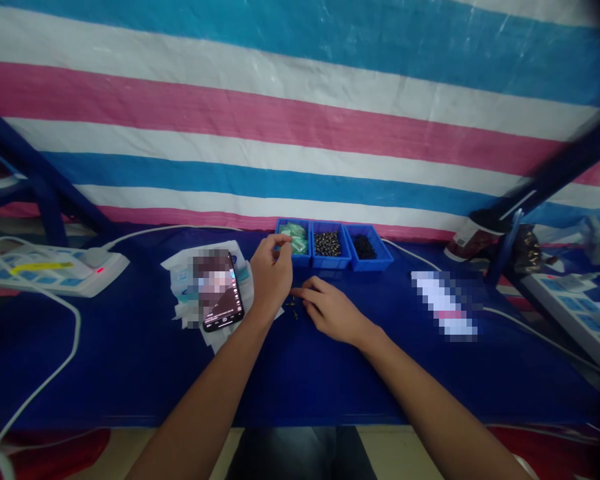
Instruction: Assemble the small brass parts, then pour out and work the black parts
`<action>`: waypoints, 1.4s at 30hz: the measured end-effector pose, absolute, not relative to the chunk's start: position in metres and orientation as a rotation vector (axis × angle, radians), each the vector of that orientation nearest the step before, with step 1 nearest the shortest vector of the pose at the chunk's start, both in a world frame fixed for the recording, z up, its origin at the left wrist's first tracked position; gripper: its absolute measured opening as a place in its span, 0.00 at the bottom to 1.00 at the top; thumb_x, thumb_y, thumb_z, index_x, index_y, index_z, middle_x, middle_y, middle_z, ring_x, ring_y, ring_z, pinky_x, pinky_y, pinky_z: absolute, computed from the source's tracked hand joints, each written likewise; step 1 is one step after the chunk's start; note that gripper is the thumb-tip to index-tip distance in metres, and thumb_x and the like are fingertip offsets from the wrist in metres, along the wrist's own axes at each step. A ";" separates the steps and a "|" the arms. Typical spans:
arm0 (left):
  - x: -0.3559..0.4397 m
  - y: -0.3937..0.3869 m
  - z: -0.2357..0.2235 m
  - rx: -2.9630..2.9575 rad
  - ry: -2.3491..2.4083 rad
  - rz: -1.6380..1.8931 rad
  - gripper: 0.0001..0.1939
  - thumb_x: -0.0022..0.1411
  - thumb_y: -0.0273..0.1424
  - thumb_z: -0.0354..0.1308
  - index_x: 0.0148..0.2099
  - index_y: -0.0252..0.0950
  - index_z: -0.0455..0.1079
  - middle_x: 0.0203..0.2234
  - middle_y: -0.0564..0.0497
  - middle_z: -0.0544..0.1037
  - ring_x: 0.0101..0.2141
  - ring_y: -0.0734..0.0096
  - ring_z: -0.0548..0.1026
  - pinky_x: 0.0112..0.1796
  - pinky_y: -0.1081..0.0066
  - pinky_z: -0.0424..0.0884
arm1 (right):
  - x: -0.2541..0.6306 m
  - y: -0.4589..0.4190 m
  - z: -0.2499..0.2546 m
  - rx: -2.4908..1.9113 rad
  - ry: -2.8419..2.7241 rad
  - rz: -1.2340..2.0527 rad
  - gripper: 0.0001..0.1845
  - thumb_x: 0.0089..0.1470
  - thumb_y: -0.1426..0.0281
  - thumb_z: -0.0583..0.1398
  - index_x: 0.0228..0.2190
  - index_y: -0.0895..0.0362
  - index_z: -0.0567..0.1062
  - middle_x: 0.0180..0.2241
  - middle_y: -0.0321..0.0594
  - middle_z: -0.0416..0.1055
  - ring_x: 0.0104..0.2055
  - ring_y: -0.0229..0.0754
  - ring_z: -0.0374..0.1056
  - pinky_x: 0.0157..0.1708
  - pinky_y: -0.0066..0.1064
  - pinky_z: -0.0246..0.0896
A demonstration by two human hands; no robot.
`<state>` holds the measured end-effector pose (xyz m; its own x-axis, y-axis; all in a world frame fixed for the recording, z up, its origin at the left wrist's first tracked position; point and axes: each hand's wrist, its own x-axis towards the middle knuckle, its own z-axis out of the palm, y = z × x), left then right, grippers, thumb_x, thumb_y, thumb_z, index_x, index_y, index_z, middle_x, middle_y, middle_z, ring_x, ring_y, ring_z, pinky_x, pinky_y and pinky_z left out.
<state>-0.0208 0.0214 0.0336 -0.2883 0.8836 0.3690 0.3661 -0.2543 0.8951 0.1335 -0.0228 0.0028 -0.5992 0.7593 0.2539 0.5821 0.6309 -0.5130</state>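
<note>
I'm looking out at a striped pink, white and blue tarpaulin (280, 113) hanging behind the blue-covered bench (130, 360), dark blue metal struts (555, 160) slanting across it, pale floor (130, 453) showing below.

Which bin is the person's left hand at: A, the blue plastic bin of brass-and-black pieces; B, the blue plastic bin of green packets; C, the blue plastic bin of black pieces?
B. The left hand reaches to the leftmost blue plastic bin, which holds green packets.
</note>
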 end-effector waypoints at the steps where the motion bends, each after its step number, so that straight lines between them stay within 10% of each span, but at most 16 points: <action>1: -0.021 0.021 0.034 1.524 1.559 1.566 0.09 0.63 0.30 0.52 0.40 0.38 0.73 0.31 0.51 0.76 0.30 0.71 0.72 0.32 0.71 0.67 | 0.133 -0.023 0.002 -1.052 -2.436 0.520 0.25 0.60 0.78 0.51 0.55 0.50 0.71 0.46 0.44 0.67 0.45 0.43 0.66 0.45 0.36 0.61; 25: -0.012 0.018 0.030 1.796 1.395 1.306 0.12 0.66 0.36 0.52 0.37 0.37 0.73 0.31 0.52 0.77 0.30 0.71 0.72 0.34 0.71 0.66 | 0.155 -0.010 0.012 -1.061 -1.995 0.610 0.04 0.59 0.73 0.58 0.37 0.54 0.73 0.52 0.44 0.67 0.52 0.45 0.66 0.49 0.37 0.63; 33: -0.004 0.013 0.027 1.709 1.015 0.983 0.12 0.65 0.36 0.53 0.36 0.34 0.74 0.28 0.52 0.75 0.29 0.74 0.70 0.32 0.72 0.65 | 0.160 -0.010 0.022 -1.196 -1.778 0.550 0.03 0.56 0.70 0.61 0.32 0.56 0.74 0.31 0.36 0.74 0.33 0.39 0.69 0.35 0.31 0.61; 42: -0.010 0.016 0.030 1.495 0.906 0.893 0.09 0.62 0.34 0.57 0.38 0.34 0.74 0.27 0.51 0.74 0.27 0.76 0.69 0.27 0.74 0.62 | 0.162 -0.008 0.021 -1.137 -1.762 0.525 0.06 0.54 0.66 0.64 0.32 0.55 0.76 0.31 0.37 0.73 0.30 0.38 0.67 0.31 0.30 0.61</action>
<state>-0.0101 0.0156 0.0302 0.4197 0.9061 0.0523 0.0658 -0.0878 0.9940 0.1623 -0.0080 0.0211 -0.1264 0.8694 0.4777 0.4658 0.4772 -0.7452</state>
